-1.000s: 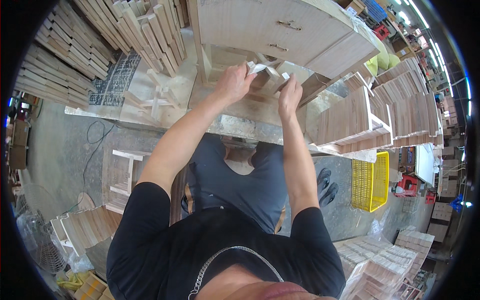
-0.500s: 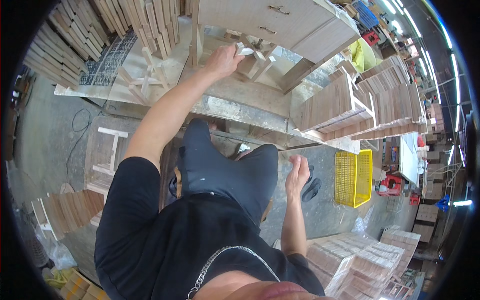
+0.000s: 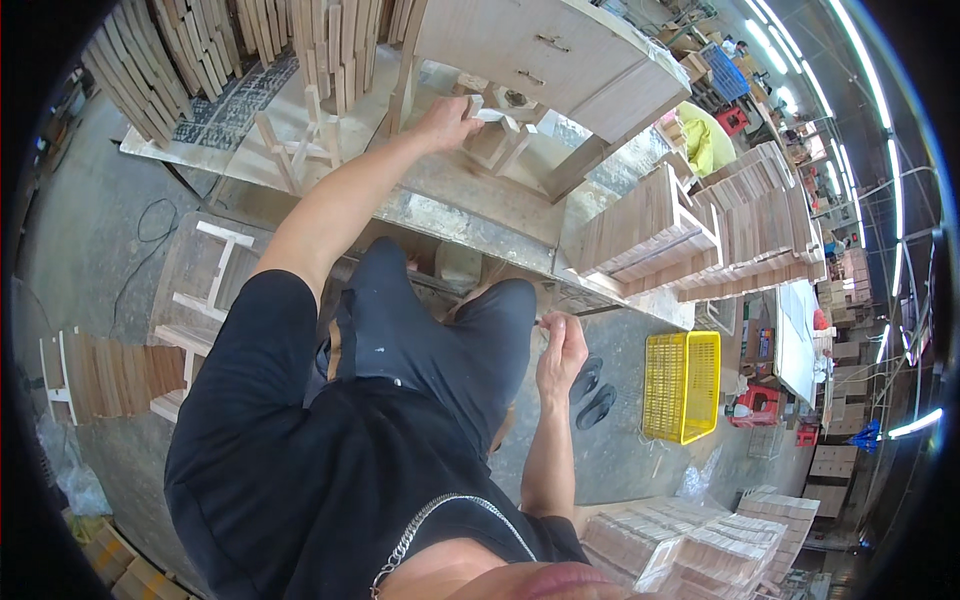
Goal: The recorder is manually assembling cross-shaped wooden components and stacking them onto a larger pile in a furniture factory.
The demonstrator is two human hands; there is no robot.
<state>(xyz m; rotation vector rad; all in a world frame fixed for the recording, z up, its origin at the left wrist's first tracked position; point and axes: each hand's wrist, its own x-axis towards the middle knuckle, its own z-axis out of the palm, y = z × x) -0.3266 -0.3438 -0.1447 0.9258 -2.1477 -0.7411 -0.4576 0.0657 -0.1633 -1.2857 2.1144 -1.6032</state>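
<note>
Left hand (image 3: 445, 127), twelve o'clock, pinching pale, crossed-bar wooden frame (image 3: 513, 150), best held steady; right hand (image 3: 563, 347), four o'clock, fingers curled, contents unclear.

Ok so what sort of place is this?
Probably a woodworking workshop: wooden strips crowd the left of the workbench, stacked wooden pieces sit toward its right, and the left hand holds a pale wooden part.

A person's left arm (image 3: 340, 215) stretches toward twelve o'clock from the chest, the left hand (image 3: 445, 123) curled in a grip, while the right forearm (image 3: 548, 455) points upward, the right hand (image 3: 563, 352) at two o'clock, fingers folded.
</note>
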